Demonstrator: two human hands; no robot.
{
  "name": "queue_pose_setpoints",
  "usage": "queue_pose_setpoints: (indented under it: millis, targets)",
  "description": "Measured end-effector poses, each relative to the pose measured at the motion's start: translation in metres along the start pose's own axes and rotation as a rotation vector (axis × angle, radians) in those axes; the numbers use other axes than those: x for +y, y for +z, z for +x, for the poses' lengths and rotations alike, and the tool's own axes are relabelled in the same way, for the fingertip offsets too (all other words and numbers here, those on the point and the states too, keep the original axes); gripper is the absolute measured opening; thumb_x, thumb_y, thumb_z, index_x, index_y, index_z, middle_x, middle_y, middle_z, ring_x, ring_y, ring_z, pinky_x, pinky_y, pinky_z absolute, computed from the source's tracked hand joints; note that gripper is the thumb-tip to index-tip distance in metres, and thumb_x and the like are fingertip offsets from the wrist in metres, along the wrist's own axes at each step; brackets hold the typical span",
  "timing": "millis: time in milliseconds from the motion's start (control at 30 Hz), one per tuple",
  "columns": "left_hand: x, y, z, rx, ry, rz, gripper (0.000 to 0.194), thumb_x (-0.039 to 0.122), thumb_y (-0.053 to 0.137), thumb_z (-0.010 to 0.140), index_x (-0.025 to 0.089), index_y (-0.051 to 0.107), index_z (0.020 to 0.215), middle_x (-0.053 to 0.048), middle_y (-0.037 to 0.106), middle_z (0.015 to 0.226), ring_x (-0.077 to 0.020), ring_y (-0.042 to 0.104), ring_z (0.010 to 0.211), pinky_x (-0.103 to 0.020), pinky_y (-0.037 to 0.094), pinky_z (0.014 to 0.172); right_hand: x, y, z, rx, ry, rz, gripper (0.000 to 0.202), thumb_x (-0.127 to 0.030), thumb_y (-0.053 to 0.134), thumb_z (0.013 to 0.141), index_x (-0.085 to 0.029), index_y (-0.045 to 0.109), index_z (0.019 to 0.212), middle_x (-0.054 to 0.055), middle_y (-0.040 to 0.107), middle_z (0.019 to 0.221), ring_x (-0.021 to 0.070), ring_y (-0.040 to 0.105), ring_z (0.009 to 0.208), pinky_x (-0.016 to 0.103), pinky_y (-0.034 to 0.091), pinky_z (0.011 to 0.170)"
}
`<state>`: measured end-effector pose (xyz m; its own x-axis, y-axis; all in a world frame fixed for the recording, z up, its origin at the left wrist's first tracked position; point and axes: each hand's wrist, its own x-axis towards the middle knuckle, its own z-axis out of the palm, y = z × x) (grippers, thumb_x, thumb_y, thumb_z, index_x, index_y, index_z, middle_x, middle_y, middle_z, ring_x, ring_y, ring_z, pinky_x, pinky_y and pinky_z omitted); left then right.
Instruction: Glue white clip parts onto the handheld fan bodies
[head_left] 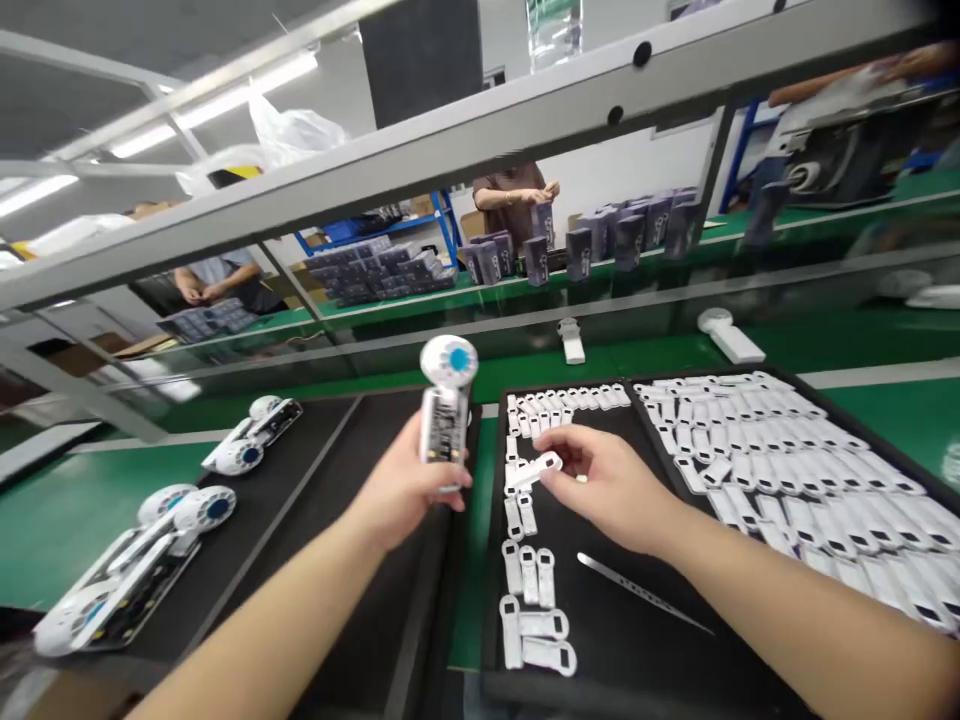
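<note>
Upright in my left hand is a white handheld device with a round head, a blue centre and an uncovered circuit board on its handle. My right hand pinches a small white plastic cover with a ring-shaped end, above the near black tray. More such covers lie along that tray's left side. Below my right hand rests a thin metal strip with small dark marks.
Several similar devices lie on the black tray at left. A second tray of covers is at right. Two white units stand behind on the green bench. Across a metal frame, people handle dark boxes.
</note>
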<state>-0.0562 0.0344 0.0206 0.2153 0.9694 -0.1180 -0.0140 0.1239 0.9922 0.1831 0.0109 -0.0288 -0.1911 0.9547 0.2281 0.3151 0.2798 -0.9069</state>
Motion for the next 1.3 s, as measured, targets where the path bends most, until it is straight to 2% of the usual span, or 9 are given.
queue_pose_setpoints:
  millis: [133,233,367,633,733,833,933,1033,1300]
  targets:
    - [-0.016,0.046,-0.009,-0.182,-0.064,0.080,0.083,0.015,0.080,0.062,0.021,0.045,0.136,-0.004,0.064,0.090,-0.0124,0.057,0.056,-0.021,0.047,0.043,-0.012,0.019,-0.007,0.096,0.200,0.412,0.027,-0.025,0.071,0.068,-0.020,0.063,0.093,0.000,0.065,0.081,0.0163,0.062,0.072,0.029,0.052,0.064]
    - [-0.019,0.064,-0.012,-0.158,-0.028,0.192,0.085,0.013,0.081,0.064,0.023,0.044,0.140,-0.009,0.066,0.107,-0.0196,0.066,0.080,-0.024,0.053,0.060,-0.012,0.023,-0.006,0.172,0.263,0.554,0.028,-0.022,0.073,0.062,-0.020,0.059,0.086,-0.002,0.062,0.073,0.0163,0.060,0.069,0.029,0.051,0.061]
    - [-0.021,0.074,-0.012,-0.093,0.037,0.261,0.089,0.012,0.078,0.068,0.026,0.038,0.145,-0.012,0.061,0.131,-0.0283,0.063,0.112,-0.033,0.054,0.084,-0.013,0.016,-0.010,0.249,0.313,0.663,0.028,-0.028,0.077,0.061,-0.020,0.058,0.081,-0.001,0.064,0.071,0.0185,0.063,0.070,0.032,0.055,0.063]
    - [-0.032,0.083,-0.010,-0.055,0.137,0.381,0.081,0.012,0.070,0.076,0.028,0.037,0.147,-0.010,0.060,0.130,-0.0270,0.061,0.117,-0.034,0.050,0.094,-0.015,0.014,-0.011,0.293,0.289,0.640,0.033,-0.036,0.080,0.060,-0.018,0.069,0.085,0.005,0.072,0.082,0.0248,0.069,0.081,0.037,0.058,0.074]
    - [-0.031,0.083,-0.008,-0.061,0.082,0.261,0.078,0.012,0.068,0.073,0.026,0.038,0.144,-0.007,0.065,0.107,-0.0203,0.066,0.085,-0.030,0.054,0.072,-0.003,0.013,-0.021,0.244,0.189,0.350,0.041,-0.041,0.069,0.075,-0.020,0.070,0.110,0.009,0.072,0.108,0.0269,0.069,0.097,0.041,0.056,0.086]
    - [-0.024,0.076,-0.004,-0.075,-0.054,0.058,0.076,0.010,0.065,0.065,0.024,0.041,0.136,0.000,0.060,0.082,-0.0152,0.056,0.059,-0.025,0.045,0.046,0.038,0.004,-0.046,0.205,0.070,-0.299,0.061,-0.037,0.070,0.078,-0.019,0.058,0.134,0.014,0.065,0.125,0.0354,0.060,0.114,0.052,0.051,0.094]
    - [-0.016,0.065,-0.002,-0.064,-0.070,-0.143,0.061,0.013,0.065,0.062,0.023,0.046,0.119,0.001,0.057,0.082,-0.0145,0.057,0.060,-0.023,0.042,0.042,0.095,-0.010,-0.073,0.133,0.151,-0.869,0.043,-0.026,0.071,0.075,-0.010,0.067,0.115,0.018,0.069,0.100,0.0399,0.065,0.092,0.053,0.054,0.072]
    - [-0.012,0.058,-0.002,-0.052,-0.050,-0.244,0.049,0.015,0.066,0.064,0.021,0.047,0.109,-0.001,0.058,0.092,-0.0126,0.058,0.062,-0.021,0.042,0.042,0.122,-0.025,-0.087,0.091,0.114,-1.026,0.017,-0.021,0.051,0.089,-0.017,0.065,0.081,0.013,0.065,0.080,0.0323,0.065,0.076,0.043,0.050,0.062]
    - [-0.006,0.078,-0.011,-0.126,-0.067,-0.333,0.044,0.013,0.065,0.064,0.021,0.047,0.103,0.000,0.057,0.089,-0.0120,0.057,0.062,-0.020,0.041,0.042,0.020,-0.022,-0.080,0.496,-0.264,-0.313,0.043,-0.044,0.023,0.105,-0.026,0.052,0.080,0.004,0.058,0.065,0.0200,0.056,0.053,0.030,0.042,0.049]
